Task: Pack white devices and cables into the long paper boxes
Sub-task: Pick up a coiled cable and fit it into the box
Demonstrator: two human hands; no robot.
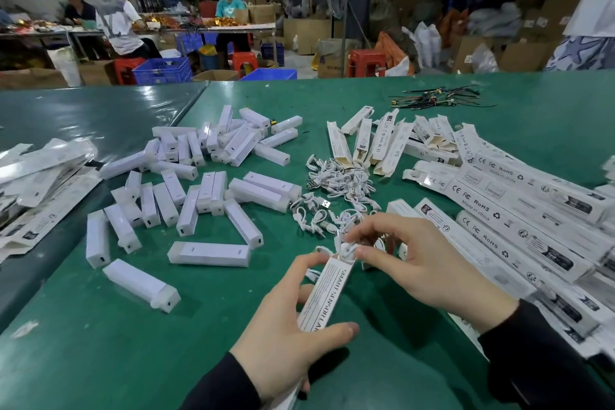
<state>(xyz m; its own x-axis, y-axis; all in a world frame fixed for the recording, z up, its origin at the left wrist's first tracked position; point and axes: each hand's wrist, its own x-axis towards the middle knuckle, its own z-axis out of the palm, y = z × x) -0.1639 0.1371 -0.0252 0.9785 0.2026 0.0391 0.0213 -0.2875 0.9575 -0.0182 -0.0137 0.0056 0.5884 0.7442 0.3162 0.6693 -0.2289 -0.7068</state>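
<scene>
My left hand [286, 326] grips a long white paper box [324, 296] printed with black lettering, its open end pointing away from me. My right hand [422, 263] pinches a coiled white cable [346, 248] at that open end. Several white devices [206, 183] lie scattered over the green table [166, 343] to the left and ahead. A heap of white cables [336, 190] sits just beyond my hands. Long paper boxes [519, 220] lie stacked flat on the right.
Opened small boxes [376, 143] lie behind the cable heap. More flat boxes [36, 183] pile up at the far left. A bundle of dark wires [436, 98] lies at the table's far side. People work at other tables beyond, among crates and cartons.
</scene>
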